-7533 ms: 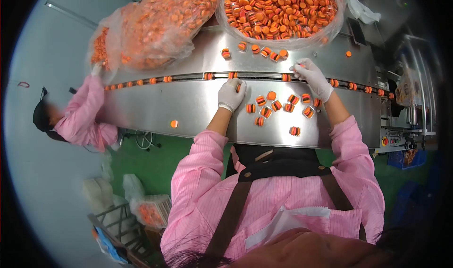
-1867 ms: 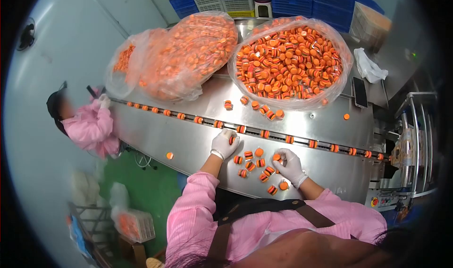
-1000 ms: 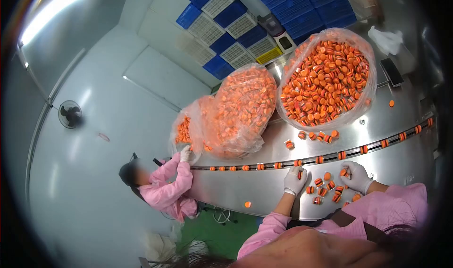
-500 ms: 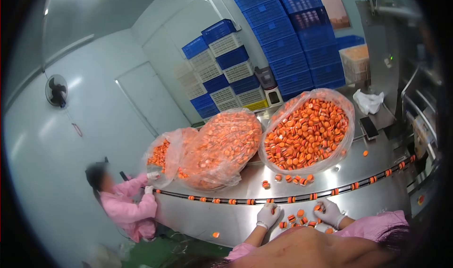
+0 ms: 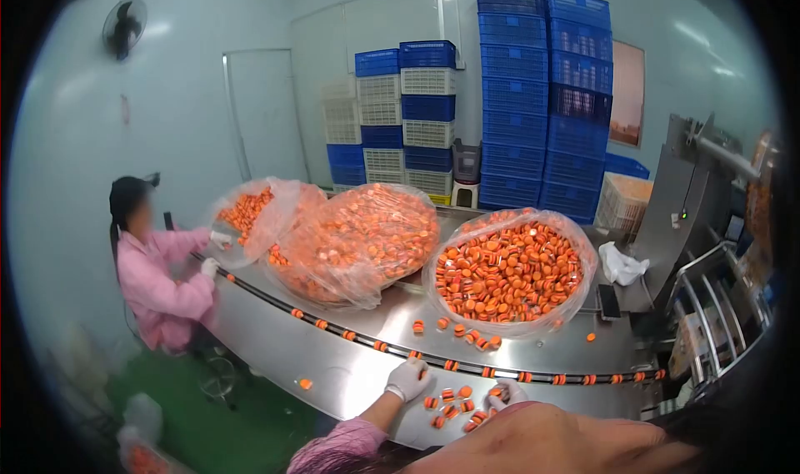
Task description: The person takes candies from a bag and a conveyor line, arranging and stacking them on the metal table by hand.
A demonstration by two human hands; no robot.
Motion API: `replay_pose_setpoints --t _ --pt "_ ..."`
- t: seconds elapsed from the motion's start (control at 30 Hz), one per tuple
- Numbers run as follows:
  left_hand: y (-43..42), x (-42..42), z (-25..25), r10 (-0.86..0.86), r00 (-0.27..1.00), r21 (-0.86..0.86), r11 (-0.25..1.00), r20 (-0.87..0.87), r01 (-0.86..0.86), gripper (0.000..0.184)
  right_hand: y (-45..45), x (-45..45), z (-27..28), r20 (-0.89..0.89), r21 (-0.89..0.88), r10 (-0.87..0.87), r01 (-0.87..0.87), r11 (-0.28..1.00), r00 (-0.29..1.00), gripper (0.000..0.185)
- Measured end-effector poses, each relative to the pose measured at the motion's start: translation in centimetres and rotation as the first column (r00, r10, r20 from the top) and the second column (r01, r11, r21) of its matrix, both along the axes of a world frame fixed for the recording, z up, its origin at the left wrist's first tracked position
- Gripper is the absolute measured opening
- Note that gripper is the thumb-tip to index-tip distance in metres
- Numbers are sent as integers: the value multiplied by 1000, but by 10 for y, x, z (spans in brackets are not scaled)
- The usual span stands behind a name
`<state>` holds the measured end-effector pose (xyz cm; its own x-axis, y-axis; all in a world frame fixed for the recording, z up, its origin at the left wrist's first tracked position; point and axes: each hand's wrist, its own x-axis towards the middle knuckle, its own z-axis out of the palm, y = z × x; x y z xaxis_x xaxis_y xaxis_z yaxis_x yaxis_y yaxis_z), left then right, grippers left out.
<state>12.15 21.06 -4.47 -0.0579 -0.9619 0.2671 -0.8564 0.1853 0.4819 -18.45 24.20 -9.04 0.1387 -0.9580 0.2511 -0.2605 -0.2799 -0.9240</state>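
My left hand (image 5: 408, 379), in a white glove, is closed around an orange and dark layered candy (image 5: 422, 375) at the near edge of the conveyor channel (image 5: 433, 362). My right hand (image 5: 502, 393), also gloved, is closed on another candy (image 5: 495, 392) to the right; my chin partly hides this hand. Several wrapped candies (image 5: 451, 411) lie on the steel table between the hands. Spaced candies sit in a row along the channel. Beyond it, an open bag (image 5: 510, 270) is heaped with the same candies, and a few loose ones (image 5: 459, 330) lie before it.
A co-worker (image 5: 163, 265) in pink stands at the left end, gloved hands by the bag and channel. More filled bags (image 5: 358, 245) lie at centre left. Stacked crates (image 5: 512, 99) stand behind. A phone (image 5: 608, 301), white cloth (image 5: 621, 265) and metal machine frame (image 5: 708, 307) are at right.
The view has tilted up and levelled, showing more wall and crates. Earlier my right hand was over the channel; it has since come back to the loose candies. The co-worker's hands have shifted.
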Motion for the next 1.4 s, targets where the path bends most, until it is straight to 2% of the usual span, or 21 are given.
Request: replay_pose_setpoints --t 0.07,0.13,0.23,0.27,0.3,0.4,0.43,0.7,0.8,0.83,0.87,0.9,0.93,0.97,1.0,1.07,1.13,1.2,1.23,1.37,1.4 --pt "1 0 4 5 1000 -4 1000 -5 -5 27 4 3 12 50 20 16 -17 1000 999 46" --pt "-2 2 -3 -14 1000 -13 1000 -19 14 26 5 1 19 -83 33 -3 6 999 997 46" --pt "-4 2 -4 -28 999 -35 999 15 28 24 2 -2 14 -41 0 30 -30 1000 999 45" --pt "-3 1 4 -27 999 -19 999 23 27 24 1 -2 20 -115 -58 13 -20 998 993 43" --pt "-4 2 2 -28 999 -72 997 31 30 24 0 -3 19 -34 -20 60 -61 998 998 43" --pt "-2 0 6 -8 999 -33 999 43 10 24 -1 -4 17 -55 12 67 -67 998 996 42" --pt "-1 -1 8 1 999 -15 1000 48 -1 25 2 -2 22 29 52 88 -89 995 996 42" --pt "-1 -5 13 15 1000 -23 1000 14 -15 22 0 -5 25 -75 -62 13 -17 998 997 43" --pt "-6 -7 0 -12 999 -22 1000 -46 11 24 -2 -8 21 114 85 37 -46 995 993 42" --pt "-11 -5 -13 -28 998 -83 996 -64 23 24 -2 -10 23 -45 -61 -19 17 998 999 42" --pt "-14 -3 -21 -28 999 -79 997 -24 26 24 -8 -11 5 57 -31 4 -2 1000 998 43" --pt "-7 -6 -8 -19 1000 -52 998 -20 18 25 1 -9 30 35 -45 -16 18 999 999 42" --pt "-5 -7 -4 -32 999 -39 999 -37 31 26 9 -6 50 111 56 -22 16 998 994 43" --pt "-3 -9 -1 -10 1000 -58 998 -7 10 26 -6 -11 6 50 34 -69 68 997 996 45" --pt "-3 -9 1 -26 1000 -65 998 3 26 26 -15 -13 -22 113 73 -58 50 996 992 48" --pt "-7 -8 -1 -45 997 -72 996 61 49 27 -12 -14 -7 11 18 -70 69 997 998 45" --pt "-7 -8 -2 -49 995 -124 990 83 59 27 -4 -8 11 105 83 -100 92 992 989 39" --pt "-3 -13 12 -16 995 17 1000 94 15 28 3 -7 32 110 139 -98 82 987 989 37" --pt "-1 -14 14 -1 999 25 1000 47 0 29 1 -9 29 43 44 -107 105 994 993 36" --pt "4 -17 18 37 999 24 999 15 -38 32 3 -8 29 58 51 -113 110 993 992 42" --pt "4 -16 18 27 1000 26 999 -1 -27 30 0 -9 21 34 -17 -122 123 992 992 43"
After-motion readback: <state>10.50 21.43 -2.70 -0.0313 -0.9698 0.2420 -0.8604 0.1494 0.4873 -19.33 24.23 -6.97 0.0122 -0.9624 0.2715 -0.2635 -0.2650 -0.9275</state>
